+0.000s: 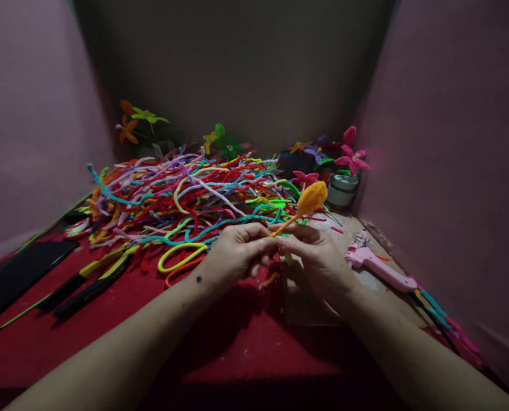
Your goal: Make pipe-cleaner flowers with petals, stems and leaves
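An orange pipe-cleaner bud (pixel 312 197) on a thin orange stem stands tilted up to the right above my fingertips. My left hand (pixel 242 246) pinches the low end of the stem between thumb and forefinger. Close against it, my right hand (pixel 316 251) grips the same stem from the other side, thumb tip nearly touching my left thumb. Fingers hide the stem's lowest part. Below my hands, a short orange scrap (pixel 270 279) lies on the red cloth (pixel 237 348).
A large heap of coloured pipe cleaners (pixel 186 194) lies behind my hands. Left are pliers (pixel 96 282) and a black flat object (pixel 19 279). A pink glue gun (pixel 380 268) rests on a board (pixel 310 308) at right. Pipe-cleaner flowers (pixel 352 158) stand along the back.
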Demonstrator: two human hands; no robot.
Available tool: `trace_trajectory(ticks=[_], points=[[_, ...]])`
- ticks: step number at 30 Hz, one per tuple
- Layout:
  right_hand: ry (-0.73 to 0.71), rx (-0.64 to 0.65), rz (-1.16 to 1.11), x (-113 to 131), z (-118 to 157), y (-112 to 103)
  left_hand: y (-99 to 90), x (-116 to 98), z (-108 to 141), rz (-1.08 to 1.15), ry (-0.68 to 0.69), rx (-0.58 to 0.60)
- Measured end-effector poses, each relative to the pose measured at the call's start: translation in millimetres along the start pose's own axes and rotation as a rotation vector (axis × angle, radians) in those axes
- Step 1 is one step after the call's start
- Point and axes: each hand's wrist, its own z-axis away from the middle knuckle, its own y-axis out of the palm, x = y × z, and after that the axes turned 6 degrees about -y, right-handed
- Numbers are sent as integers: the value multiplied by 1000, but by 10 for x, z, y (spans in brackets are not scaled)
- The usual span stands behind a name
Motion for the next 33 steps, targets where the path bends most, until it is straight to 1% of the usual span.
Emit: trace_trajectory(ticks=[5, 6, 7, 8, 9, 11, 13, 14, 15, 17, 18, 20, 23, 25, 27, 29, 31, 33], points=[[6, 64, -52, -19, -14, -44, -107, 66, -26, 339, -196, 336], [10, 76, -63, -24, -17, -50, -112, 66, -26, 368, -216, 382], [14, 80, -66, -29, -20, -56, -109, 61, -25, 369, -216, 398], [14, 78, -60, -34, -24, -62, -98, 53, -22, 333, -196, 381], [10, 69, -50, -39, -27, -68, -80, 46, -19, 257, -155, 326], [-10, 38, -21, -53, -31, -83, -38, 51, -12, 12, -20, 140], [-22, 16, -1, -72, -34, -98, -7, 95, -6, -291, 171, -79], [-18, 10, -2, -82, -34, -104, 1, 129, -3, -431, 268, -171], [-9, 13, -7, -92, -34, -107, 5, 164, -1, -551, 353, -235], [1, 32, -21, -107, -33, -105, 5, 220, 4, -697, 459, -284], [-6, 38, -23, -109, -31, -100, 4, 230, 6, -716, 470, -283], [-24, 41, -16, -100, -24, -82, 8, 206, 11, -643, 428, -273], [6, 60, -10, -65, -8, -56, 21, 100, 10, -363, 247, -207], [35, 75, -8, -43, 0, -48, 17, 42, 1, -136, 94, -105], [29, 72, -6, -31, 3, -48, -4, 29, -16, 88, -40, 36], [3, 61, 3, -28, 1, -49, -37, 55, -34, 286, -137, 190], [-20, 48, 20, -30, -1, -49, -68, 89, -50, 412, -207, 311], [-35, 39, 38, -37, -5, -50, -80, 102, -57, 437, -247, 362]])
